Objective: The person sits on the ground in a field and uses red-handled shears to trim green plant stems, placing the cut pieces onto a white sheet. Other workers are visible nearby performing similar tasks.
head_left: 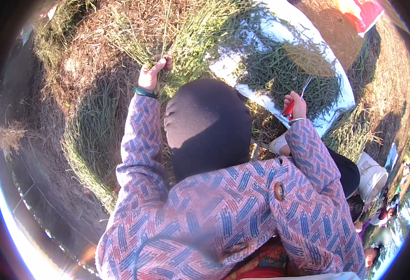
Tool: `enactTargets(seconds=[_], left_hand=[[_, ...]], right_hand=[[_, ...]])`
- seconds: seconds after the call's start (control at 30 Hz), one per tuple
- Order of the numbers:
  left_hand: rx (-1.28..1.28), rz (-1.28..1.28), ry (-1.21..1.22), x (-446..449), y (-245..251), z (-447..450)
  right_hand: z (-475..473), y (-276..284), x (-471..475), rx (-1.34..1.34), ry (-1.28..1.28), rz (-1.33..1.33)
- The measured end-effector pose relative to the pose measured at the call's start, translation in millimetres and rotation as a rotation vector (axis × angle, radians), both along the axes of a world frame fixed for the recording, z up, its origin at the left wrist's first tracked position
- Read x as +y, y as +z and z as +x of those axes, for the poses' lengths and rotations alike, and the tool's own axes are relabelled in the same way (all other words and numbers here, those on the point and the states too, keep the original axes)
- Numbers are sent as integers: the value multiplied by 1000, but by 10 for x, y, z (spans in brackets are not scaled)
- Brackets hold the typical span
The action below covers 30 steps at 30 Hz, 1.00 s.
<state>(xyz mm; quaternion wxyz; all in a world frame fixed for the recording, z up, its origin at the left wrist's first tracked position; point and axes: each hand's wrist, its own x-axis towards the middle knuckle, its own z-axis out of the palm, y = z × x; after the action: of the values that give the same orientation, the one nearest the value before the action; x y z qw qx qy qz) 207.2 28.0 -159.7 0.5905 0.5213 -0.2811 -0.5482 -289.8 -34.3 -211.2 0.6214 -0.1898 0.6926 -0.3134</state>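
Observation:
My left hand [150,75], with a dark green band at its wrist, grips a small bunch of thin green plant stems [131,47]. Several stems rise past its thumb and fingers. To the right, my right hand [297,106] is closed around the red handle of a tool [288,111] with a thin, pale blade-like end; its exact kind is hard to tell. This tool is over a white sheet [346,87], on which a heap of cut green sprigs [278,70] lies. Between my hands is my knee in dark cloth [208,122].
A pile of long green stalks [93,122] lies left of my knee, and another leafy pile [198,42] beyond it. Dry straw [89,42] covers the ground. A red and orange bag [360,15] is at upper right. A white bucket-like container [373,176] and other people [383,213] appear at right.

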Motion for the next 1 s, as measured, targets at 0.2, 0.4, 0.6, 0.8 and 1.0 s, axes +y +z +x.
enactTargets(seconds=[0.2, 0.4, 0.6, 0.8, 1.0], left_hand=[[-36, 65, 367, 758, -172, 372], [189, 195, 644, 1251, -377, 418], [460, 23, 711, 1535, -480, 527], [670, -437, 416, 1283, -146, 613], [841, -606, -52, 28, 627, 390]], right_hand=[[-76, 3, 126, -9, 103, 66], [-72, 105, 180, -26, 157, -42], [119, 254, 190, -33, 368, -232], [690, 914, -14, 127, 902, -576], [1316, 1775, -259, 38, 1242, -455]])
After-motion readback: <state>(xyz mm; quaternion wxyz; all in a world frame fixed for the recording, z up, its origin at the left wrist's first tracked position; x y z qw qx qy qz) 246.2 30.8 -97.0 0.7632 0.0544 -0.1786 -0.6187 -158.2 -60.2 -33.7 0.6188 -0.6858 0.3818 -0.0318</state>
